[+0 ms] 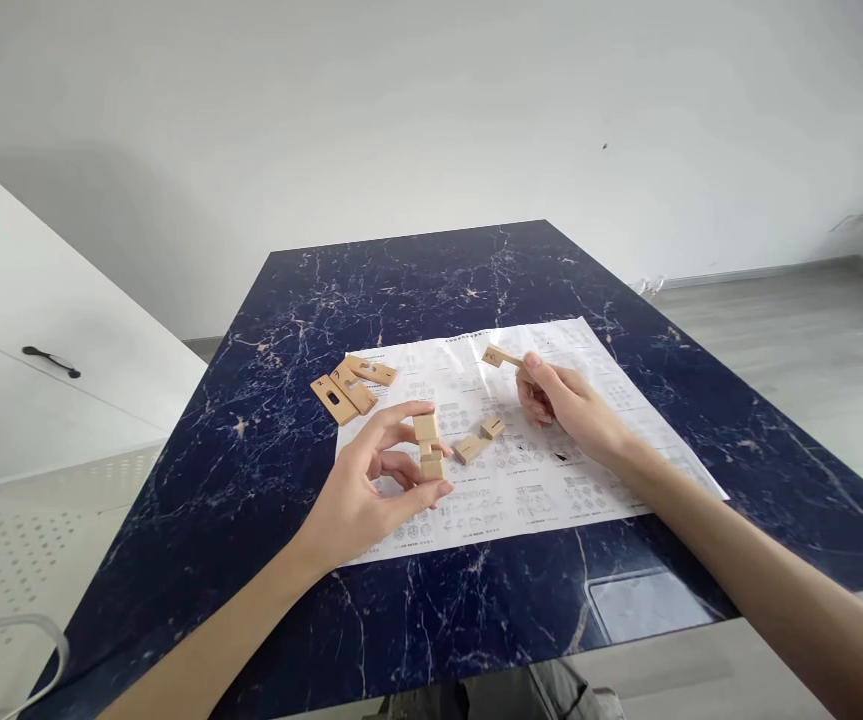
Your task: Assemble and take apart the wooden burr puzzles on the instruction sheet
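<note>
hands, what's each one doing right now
Left hand: closed around a wooden block, upright between thumb and fingers.
Right hand: pinching a notched wooden piece.

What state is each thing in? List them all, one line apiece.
Left grip: closed on the notched block
Notched block: held between thumb and fingers
Right grip: closed on the marked piece
Marked piece: pinched, one end sticking out
Three flat pieces: lying bunched at the sheet's left edge
Two small pieces: lying on the sheet
Printed sheet: spread open, creased
White cable: curved
</note>
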Action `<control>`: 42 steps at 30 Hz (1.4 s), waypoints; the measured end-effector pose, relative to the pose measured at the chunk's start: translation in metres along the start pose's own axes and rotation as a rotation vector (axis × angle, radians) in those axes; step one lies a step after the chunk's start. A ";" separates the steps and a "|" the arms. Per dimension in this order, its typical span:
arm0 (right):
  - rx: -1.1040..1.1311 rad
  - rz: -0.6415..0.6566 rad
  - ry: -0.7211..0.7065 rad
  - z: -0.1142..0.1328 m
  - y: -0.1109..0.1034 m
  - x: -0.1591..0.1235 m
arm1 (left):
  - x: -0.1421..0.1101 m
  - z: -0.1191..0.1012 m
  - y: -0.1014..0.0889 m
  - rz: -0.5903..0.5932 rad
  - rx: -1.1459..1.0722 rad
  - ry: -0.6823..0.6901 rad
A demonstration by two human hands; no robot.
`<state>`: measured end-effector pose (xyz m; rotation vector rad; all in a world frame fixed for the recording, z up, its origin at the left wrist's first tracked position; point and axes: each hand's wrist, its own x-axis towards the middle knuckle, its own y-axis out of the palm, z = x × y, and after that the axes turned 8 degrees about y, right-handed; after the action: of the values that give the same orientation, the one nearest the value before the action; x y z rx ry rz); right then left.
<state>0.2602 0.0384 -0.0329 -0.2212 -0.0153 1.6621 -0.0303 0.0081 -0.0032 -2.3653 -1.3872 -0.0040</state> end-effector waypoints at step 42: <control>-0.389 -0.130 -0.131 0.002 0.005 -0.005 | 0.007 0.020 -0.006 -0.089 0.671 0.126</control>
<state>0.2555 0.0328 -0.0312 -0.3961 -0.4453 1.5308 -0.0357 0.0236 -0.0184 -1.7176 -1.1911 0.2443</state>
